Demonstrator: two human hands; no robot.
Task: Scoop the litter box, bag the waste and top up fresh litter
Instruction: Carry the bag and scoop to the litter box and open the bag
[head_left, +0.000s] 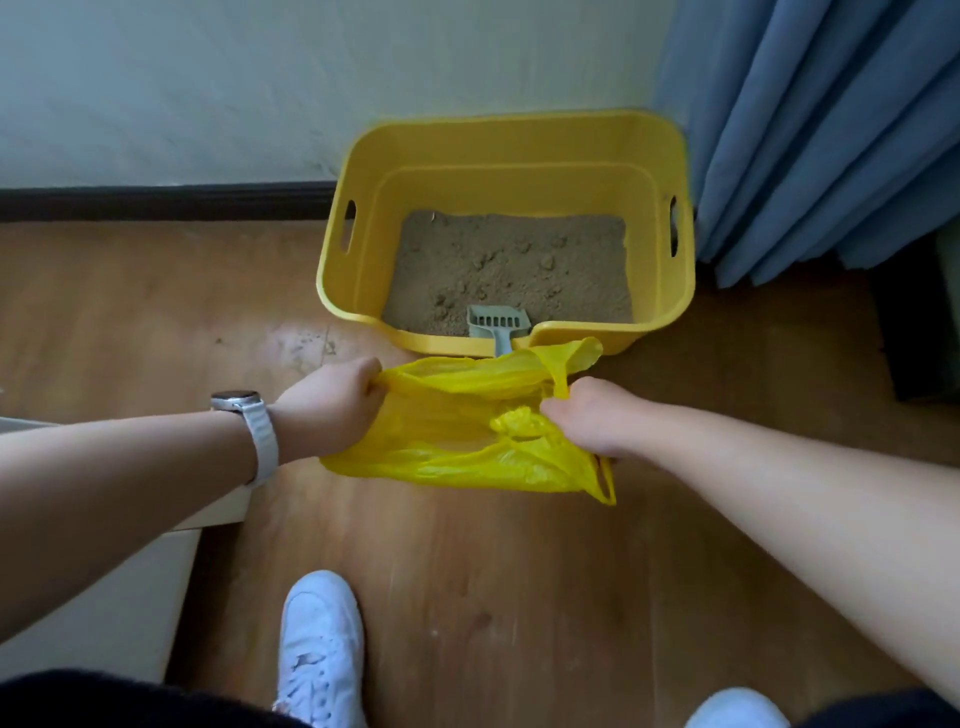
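A yellow plastic litter box (358, 260) stands on the wood floor against the wall, holding brown clumpy litter (511, 265). A grey slotted scoop (497, 323) leans in the dip of its front rim, head on the litter. In front of the box I hold a yellow plastic bag (457, 431) above the floor. My left hand (332, 402) grips the bag's left edge. My right hand (587, 415) grips the bunched right side near a handle loop. The scoop's handle end is hidden behind the bag.
A blue curtain (810, 135) hangs right of the box, with a dark object (914, 332) on the floor below it. A pale furniture piece (104, 597) sits at the left under my forearm. My white shoes (322, 649) stand on the floor below.
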